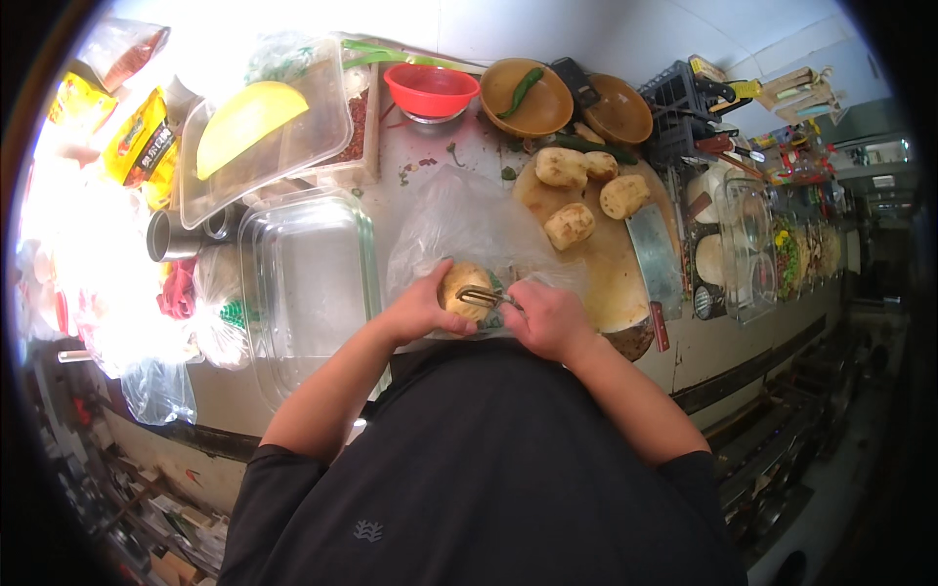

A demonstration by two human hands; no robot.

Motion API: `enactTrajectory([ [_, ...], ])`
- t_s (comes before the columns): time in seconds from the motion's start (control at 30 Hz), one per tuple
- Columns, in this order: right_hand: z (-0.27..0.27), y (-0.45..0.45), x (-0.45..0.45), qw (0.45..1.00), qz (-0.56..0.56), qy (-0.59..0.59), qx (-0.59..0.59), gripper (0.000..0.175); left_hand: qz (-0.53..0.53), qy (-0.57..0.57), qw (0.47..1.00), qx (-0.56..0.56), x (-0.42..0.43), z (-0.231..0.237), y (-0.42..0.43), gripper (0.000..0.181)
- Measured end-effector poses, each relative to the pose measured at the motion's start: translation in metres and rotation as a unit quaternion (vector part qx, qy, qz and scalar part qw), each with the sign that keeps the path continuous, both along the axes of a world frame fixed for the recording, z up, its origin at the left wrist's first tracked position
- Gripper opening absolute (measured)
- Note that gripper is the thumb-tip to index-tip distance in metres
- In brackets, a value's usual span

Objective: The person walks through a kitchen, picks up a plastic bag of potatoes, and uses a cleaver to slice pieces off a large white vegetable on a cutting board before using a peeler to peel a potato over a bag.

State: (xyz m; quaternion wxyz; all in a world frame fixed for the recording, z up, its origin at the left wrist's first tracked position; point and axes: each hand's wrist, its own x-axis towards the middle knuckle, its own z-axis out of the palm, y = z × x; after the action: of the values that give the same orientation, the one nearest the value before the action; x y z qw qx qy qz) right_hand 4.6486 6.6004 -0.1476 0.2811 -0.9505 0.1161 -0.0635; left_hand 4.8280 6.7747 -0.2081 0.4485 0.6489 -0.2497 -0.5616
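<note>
My left hand (420,307) grips a tan root vegetable (463,284), thumb and fingers wrapped around its side. A metal peeler (480,295) is held in my right hand (549,316), its head lying against the vegetable's surface. Both hands are over a translucent plastic bag (469,212) spread on the counter. To the right, several similar root vegetables (569,225), pale with brown patches, rest on a round cutting board (608,275). A cleaver (654,245) lies at the board's right side, its red-brown handle past the board's edge.
Left of the bag stands a rectangular glass dish (311,256). Behind are a red bowl (432,89) and a brown bowl (527,91) holding a green chili pepper (522,91). A black knife rack (670,110) and clear containers (744,249) line the right.
</note>
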Motion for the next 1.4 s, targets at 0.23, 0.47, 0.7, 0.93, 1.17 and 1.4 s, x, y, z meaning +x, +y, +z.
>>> enactTrajectory([
  [0.23, 0.0, -0.008, -0.002, 0.999, 0.036, 0.015, -0.012, 0.018, -0.045, -0.016, 0.999, 0.024, 0.001, 0.009, -0.003, 0.123],
  [0.47, -0.025, -0.018, 0.011, 0.989, 0.025, 0.142, 0.031, 0.029, -0.023, 0.054, 0.998, 0.001, 0.004, 0.004, 0.009, 0.123],
  [0.7, -0.075, -0.035, 0.012, 0.954, -0.026, 0.294, 0.045, 0.026, -0.052, 0.03, 0.998, -0.004, 0.003, 0.014, 0.004, 0.126],
  [0.93, -0.024, -0.035, 0.041, 0.947, -0.122, 0.288, -0.074, 0.028, -0.017, 0.001, 1.0, -0.016, 0.004, 0.004, -0.004, 0.128],
  [1.17, -0.037, -0.056, 0.028, 0.943, -0.087, 0.315, -0.065, 0.028, -0.002, -0.056, 0.998, -0.001, 0.008, -0.007, -0.011, 0.129],
  [1.4, -0.006, -0.034, 0.011, 0.958, -0.154, 0.231, 0.069, 0.026, 0.001, 0.006, 1.0, -0.018, 0.014, 0.007, -0.008, 0.125],
])
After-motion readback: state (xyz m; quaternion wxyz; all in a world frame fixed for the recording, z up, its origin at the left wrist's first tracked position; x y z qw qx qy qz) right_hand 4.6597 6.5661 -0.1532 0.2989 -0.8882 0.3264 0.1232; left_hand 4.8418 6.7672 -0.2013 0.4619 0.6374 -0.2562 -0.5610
